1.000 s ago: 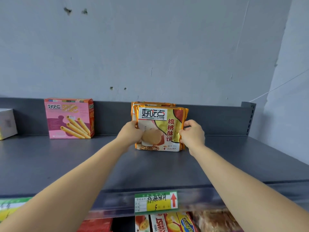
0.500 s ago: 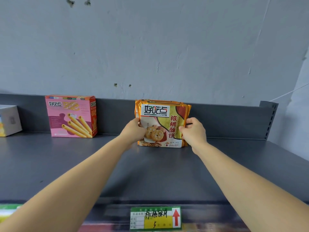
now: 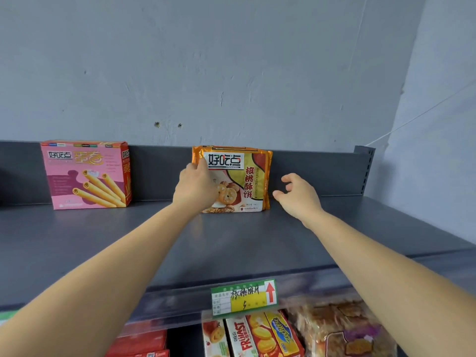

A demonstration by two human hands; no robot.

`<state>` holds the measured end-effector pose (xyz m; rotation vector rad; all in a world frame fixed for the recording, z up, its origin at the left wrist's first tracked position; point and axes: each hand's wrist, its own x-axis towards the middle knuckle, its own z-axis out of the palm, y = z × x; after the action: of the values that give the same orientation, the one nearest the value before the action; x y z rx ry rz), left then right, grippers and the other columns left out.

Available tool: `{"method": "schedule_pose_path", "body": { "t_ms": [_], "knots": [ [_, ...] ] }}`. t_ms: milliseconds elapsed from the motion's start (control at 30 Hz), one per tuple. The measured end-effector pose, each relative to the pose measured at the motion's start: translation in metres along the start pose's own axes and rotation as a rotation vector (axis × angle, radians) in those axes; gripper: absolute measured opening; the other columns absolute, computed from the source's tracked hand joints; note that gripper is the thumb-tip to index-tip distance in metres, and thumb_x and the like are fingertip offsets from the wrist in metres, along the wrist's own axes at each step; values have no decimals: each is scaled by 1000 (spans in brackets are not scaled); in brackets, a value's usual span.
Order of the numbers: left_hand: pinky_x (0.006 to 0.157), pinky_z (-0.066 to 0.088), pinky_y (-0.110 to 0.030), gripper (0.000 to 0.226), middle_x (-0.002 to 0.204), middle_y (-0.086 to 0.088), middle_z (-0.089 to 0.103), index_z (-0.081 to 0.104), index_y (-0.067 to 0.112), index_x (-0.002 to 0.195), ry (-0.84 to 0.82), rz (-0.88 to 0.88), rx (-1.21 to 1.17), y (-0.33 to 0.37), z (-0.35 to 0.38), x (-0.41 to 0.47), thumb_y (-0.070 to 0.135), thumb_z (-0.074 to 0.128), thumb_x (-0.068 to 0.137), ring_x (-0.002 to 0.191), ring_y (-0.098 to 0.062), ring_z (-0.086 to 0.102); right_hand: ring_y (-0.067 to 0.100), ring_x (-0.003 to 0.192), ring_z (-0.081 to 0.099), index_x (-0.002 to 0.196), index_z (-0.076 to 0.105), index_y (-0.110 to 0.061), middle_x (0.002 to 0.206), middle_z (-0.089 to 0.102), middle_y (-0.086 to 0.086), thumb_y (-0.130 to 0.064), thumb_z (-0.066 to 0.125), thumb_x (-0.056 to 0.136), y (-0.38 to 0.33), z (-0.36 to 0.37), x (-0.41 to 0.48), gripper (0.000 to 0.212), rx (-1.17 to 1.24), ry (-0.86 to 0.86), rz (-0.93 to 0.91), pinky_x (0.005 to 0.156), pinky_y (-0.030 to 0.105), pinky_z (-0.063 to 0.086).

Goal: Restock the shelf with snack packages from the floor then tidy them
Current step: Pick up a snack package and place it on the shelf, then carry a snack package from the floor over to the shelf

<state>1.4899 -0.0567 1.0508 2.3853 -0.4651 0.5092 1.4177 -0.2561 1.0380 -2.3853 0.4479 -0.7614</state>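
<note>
Backdrop: we face a pale blue-grey wall [image 3: 231,60] of scuffed, pocked plaster, with a thin line slanting across its right-hand part.
Surface: a dark grey metal shelf [image 3: 231,240] spans our view. It has a low back panel [image 3: 322,171] in the same grey and a slotted upright [image 3: 364,168] at the right end.
Stock: the snack package [image 3: 247,181], an orange foil pack with biscuits pictured on the front, stands upright at the rear of the shelf near the middle. It is close against the back panel. We see the top edge of another orange pack right behind it.
Left side: our left hand [image 3: 194,188] grips the snack package by its left edge. The thumb lies on the front beside the white logo, and the other fingers are hidden behind the pack.
Right side: our right hand [image 3: 300,195] hovers just beside the pack's right edge, low down, and holds nothing. Its fingers are spread and loosely curled. The thumb tip comes very near the foil, and we cannot tell whether it touches.
Neighbour: a pink box [image 3: 85,176] showing rolled wafers stands upright at the back of the shelf, well apart to the left.
Front edge: a green and yellow price tag [image 3: 244,297] with a red arrow sits in the shelf's front rail, below the orange pack.
Below: on the lower level we see biscuit boxes [image 3: 257,336] under the tag. A clear bag [image 3: 342,331] of baked goods lies to their right and red packs [image 3: 144,341] to their left.
</note>
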Motion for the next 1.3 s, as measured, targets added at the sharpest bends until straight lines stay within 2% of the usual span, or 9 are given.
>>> {"method": "schedule_pose_path", "body": {
  "t_ms": [100, 233, 467, 600, 800, 967, 1133, 1300],
  "knots": [
    [95, 46, -45, 45, 132, -11, 50, 41, 11, 137, -82, 138, 69, 8, -3, -14, 16, 47, 92, 121, -31, 45, 22, 116, 55, 131, 52, -20, 135, 52, 4, -28, 60, 92, 4, -18, -27, 41, -105, 40, 16, 88, 31, 45],
    [92, 49, -44, 39, 130, -11, 56, 52, 10, 130, -169, 333, 115, 23, -7, -45, 22, 49, 93, 117, -31, 52, 22, 116, 54, 130, 52, -20, 132, 53, 2, -29, 59, 92, 10, -41, -74, 39, -211, 93, 105, 91, 33, 44],
    [94, 49, -44, 42, 130, -11, 57, 51, 10, 132, -305, 622, 102, 53, -5, -112, 29, 52, 94, 121, -31, 51, 25, 121, 52, 131, 52, -18, 135, 52, 5, -26, 59, 91, 16, -85, -178, 41, -388, 152, 280, 96, 37, 46],
    [95, 48, -43, 38, 128, -10, 57, 53, 10, 128, -343, 747, 49, 74, 0, -158, 26, 53, 94, 121, -29, 49, 26, 125, 49, 134, 50, -19, 138, 49, 6, -27, 58, 91, 19, -117, -240, 44, -494, 163, 383, 98, 36, 43],
    [92, 48, -43, 34, 124, -11, 57, 55, 8, 122, -457, 928, -33, 110, 5, -232, 22, 55, 91, 119, -31, 49, 27, 119, 50, 136, 46, -18, 130, 51, 9, -27, 57, 90, 21, -156, -331, 48, -630, 166, 502, 94, 38, 47],
    [98, 42, -40, 41, 128, -14, 54, 49, 7, 132, -551, 1053, -45, 135, 0, -311, 24, 52, 95, 125, -32, 45, 28, 124, 47, 139, 43, -17, 136, 48, 10, -29, 56, 92, 23, -186, -423, 50, -708, 155, 618, 97, 36, 44],
    [93, 46, -41, 37, 123, -13, 55, 50, 7, 128, -644, 1160, -56, 145, -7, -394, 25, 49, 96, 119, -31, 48, 30, 119, 49, 132, 48, -14, 128, 50, 10, -27, 56, 90, 21, -208, -526, 46, -796, 114, 763, 92, 39, 47],
    [95, 45, -39, 42, 127, -12, 54, 47, 9, 135, -737, 1254, -89, 147, -13, -470, 27, 49, 97, 120, -29, 47, 29, 120, 48, 137, 43, -17, 133, 47, 10, -30, 56, 92, 12, -224, -624, 49, -827, 103, 940, 92, 38, 46]
  ]
}}
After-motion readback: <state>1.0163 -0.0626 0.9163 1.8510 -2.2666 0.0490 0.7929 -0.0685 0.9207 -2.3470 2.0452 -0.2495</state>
